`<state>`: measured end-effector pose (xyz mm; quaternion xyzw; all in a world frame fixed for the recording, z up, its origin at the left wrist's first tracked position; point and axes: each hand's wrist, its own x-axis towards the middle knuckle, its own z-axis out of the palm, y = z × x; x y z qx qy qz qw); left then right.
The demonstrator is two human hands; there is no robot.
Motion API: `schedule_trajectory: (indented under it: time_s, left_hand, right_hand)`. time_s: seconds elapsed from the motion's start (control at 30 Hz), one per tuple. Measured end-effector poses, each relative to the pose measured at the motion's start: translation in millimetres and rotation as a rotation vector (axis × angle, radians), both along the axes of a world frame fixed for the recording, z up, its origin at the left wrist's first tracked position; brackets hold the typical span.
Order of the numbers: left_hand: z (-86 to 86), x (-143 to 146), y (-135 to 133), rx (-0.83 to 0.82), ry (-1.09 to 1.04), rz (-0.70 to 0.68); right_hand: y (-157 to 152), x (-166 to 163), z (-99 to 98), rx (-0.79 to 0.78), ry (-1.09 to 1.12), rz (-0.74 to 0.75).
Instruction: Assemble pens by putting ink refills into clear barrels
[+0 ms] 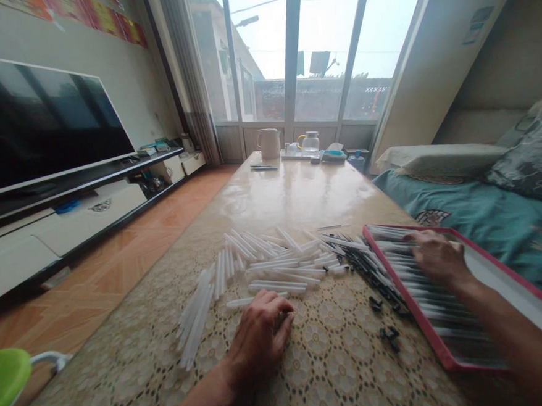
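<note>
My left hand (260,333) rests on the lace-patterned tablecloth (337,359), its fingers curled loosely and touching the near end of a white plastic tube (241,302). Several more white tubes (275,261) lie scattered just beyond it. My right hand (437,256) lies palm down, fingers spread, on the rows of tubes inside a red-rimmed tray (431,340) at the table's right edge. A bundle of thin dark refills (373,270) lies left of the tray, with small black caps (390,334) loose nearby.
At the table's far end stand a white jug (269,143), a glass teapot (311,143) and small items. A TV (37,120) on a low stand fills the left. A teal-covered bed (480,213) lies right. A green object (5,382) is at bottom left.
</note>
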<state>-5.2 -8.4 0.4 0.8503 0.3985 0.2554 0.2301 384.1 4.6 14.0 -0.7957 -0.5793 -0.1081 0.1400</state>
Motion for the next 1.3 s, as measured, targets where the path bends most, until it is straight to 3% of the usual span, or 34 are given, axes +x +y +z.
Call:
schedule_trajectory:
  time_s: [0.13, 0.23, 0.4, 0.5, 0.67, 0.77, 0.87, 0.97, 1.03, 1.13, 1.3]
  left_hand:
    - [0.4, 0, 0, -0.007, -0.008, 0.013]
    - [1.9, 0, -2, -0.015, -0.038, 0.013]
    - [0.4, 2, -5, -0.082, -0.157, -0.012]
    - [-2.4, 6, -6, -0.242, -0.314, -0.002]
    - [-4.1, 13, -2, -0.754, -0.725, 0.078]
    - [-3.9, 12, 1, -0.943, -0.913, 0.134]
    - [-3.4, 10, 4, -1.025, -1.065, 0.144]
    - [-2.0, 8, 5, -1.073, -1.161, 0.193]
    - [-0.7, 8, 6, -1.086, -1.194, 0.241]
    - [0.2, 9, 6, -1.086, -1.2, 0.257]
    - [-0.6, 9, 6, -1.085, -1.226, 0.278]
  right_hand:
    - [3, -62, 3.8, 0.048, 0.074, 0.187]
    - [1, -121, 0.8, 0.036, 0.254, 0.536]
    - [-6, -177, -10.4, -0.03, 0.274, 0.582]
    - [-6, -176, -13.6, -0.035, 0.272, 0.571]
    - [-12, -169, -2.5, 0.052, 0.413, 0.578]
    - [-25, -185, 6.8, 0.054, 0.505, 0.65]
    - [-35, -200, 11.4, 0.022, 0.532, 0.724]
    - [-30, -194, 12.5, -0.023, 0.525, 0.729]
    - [-18, -176, 11.8, -0.025, 0.396, 0.611]
    - [4, -145, 7.1, -0.023, 0.028, 0.299]
    - [24, -127, -4.0, -0.062, -0.116, 0.186]
